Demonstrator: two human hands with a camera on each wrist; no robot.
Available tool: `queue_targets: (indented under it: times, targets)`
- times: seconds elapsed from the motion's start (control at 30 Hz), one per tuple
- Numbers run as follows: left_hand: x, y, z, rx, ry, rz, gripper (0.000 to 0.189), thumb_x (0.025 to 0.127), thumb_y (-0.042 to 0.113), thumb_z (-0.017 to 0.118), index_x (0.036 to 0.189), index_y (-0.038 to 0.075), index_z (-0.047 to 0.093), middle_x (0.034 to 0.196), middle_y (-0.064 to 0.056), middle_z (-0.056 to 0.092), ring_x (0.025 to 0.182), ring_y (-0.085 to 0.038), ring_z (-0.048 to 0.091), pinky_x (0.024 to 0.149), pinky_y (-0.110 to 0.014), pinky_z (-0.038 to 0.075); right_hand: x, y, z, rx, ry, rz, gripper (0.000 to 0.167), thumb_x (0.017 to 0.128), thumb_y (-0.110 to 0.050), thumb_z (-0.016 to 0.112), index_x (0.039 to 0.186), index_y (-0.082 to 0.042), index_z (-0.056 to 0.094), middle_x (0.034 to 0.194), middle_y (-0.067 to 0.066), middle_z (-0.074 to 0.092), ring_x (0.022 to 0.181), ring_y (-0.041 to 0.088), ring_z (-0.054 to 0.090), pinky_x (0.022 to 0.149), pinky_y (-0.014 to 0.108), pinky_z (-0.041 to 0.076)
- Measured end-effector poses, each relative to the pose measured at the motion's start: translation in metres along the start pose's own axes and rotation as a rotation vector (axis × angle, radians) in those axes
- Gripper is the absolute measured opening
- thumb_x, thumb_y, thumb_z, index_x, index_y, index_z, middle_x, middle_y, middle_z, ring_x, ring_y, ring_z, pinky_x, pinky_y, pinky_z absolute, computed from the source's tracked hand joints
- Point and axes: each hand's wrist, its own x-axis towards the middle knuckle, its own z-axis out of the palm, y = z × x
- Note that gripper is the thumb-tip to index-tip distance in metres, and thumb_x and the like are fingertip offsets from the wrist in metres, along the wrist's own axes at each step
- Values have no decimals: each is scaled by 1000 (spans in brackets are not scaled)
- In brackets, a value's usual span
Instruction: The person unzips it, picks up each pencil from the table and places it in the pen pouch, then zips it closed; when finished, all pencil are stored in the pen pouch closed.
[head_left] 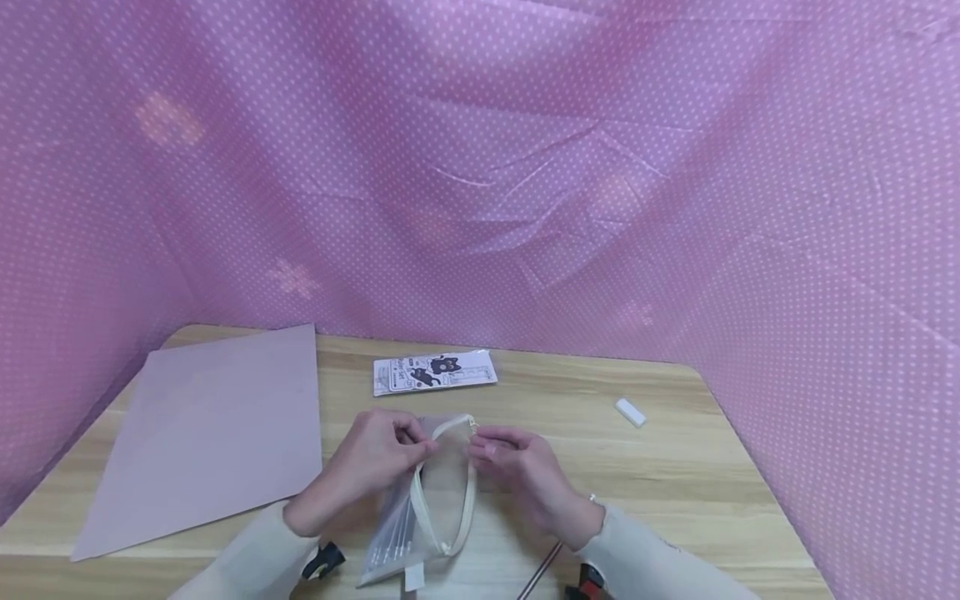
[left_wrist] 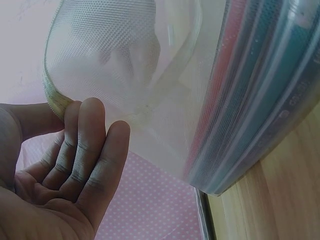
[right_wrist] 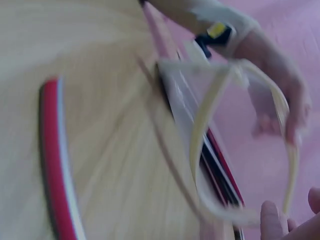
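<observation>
A translucent mesh pencil pouch (head_left: 397,508) stands on the table with its cream zipper edge (head_left: 467,508) spread wide. Several red, teal and dark pens (left_wrist: 240,95) show through its side in the left wrist view. My left hand (head_left: 382,454) pinches one side of the zipper edge between thumb and fingers. Across the opening, my right hand (head_left: 521,471) has its fingers extended, with fingertips (right_wrist: 270,220) right at the far end of the zipper. That hand is slightly blurred. A slim reddish stick (head_left: 540,571) lies on the table below my right wrist.
A pale purple sheet (head_left: 217,425) covers the table's left side. Behind the pouch lies a flat ruler-set packet (head_left: 435,372) with black cats printed on it. A small white eraser-like block (head_left: 630,412) sits to the right. Pink dotted cloth (head_left: 525,167) encloses the table.
</observation>
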Motion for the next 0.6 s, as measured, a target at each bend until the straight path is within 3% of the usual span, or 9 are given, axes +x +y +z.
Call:
queue_targets:
  times: [0.13, 0.23, 0.33, 0.47, 0.6]
  targets:
    - [0, 1, 0, -7, 0, -5, 14, 84, 21, 81, 73, 21, 72, 69, 6, 69, 61, -12, 60, 53, -23, 49, 0, -6, -27, -25, -20, -10, 53, 93, -4, 63, 139, 15, 44, 116, 10, 74, 109, 17, 71, 103, 33, 55]
    - [0, 1, 0, -6, -8, -11, 15, 84, 21, 81, 72, 21, 72, 68, 7, 68, 61, -12, 60, 53, -23, 49, -3, -9, -49, -118, -96, -13, 47, 92, -4, 64, 134, 14, 50, 109, 0, 73, 105, 13, 70, 101, 29, 55]
    - [0, 0, 0, -2, -13, -18, 15, 84, 22, 81, 73, 21, 72, 68, 7, 68, 60, -12, 59, 53, -23, 48, -8, -10, -68, -250, -243, -9, 41, 90, -3, 65, 126, 14, 54, 108, 2, 70, 103, 14, 68, 97, 27, 55]
    - [0, 0, 0, 0, -20, -28, 13, 84, 23, 81, 74, 20, 73, 67, 7, 68, 59, -12, 58, 53, -22, 47, -15, -8, -86, -464, -469, -14, 38, 86, 0, 68, 121, 13, 59, 108, 15, 68, 98, 13, 65, 91, 25, 56]
    - [0, 0, 1, -4, -30, -39, 12, 84, 23, 81, 76, 18, 74, 68, 7, 68, 61, -12, 58, 54, -22, 47, -21, -7, -94, -786, -645, -78, 34, 82, -5, 75, 115, -4, 68, 105, 15, 71, 94, 7, 64, 86, 23, 56]
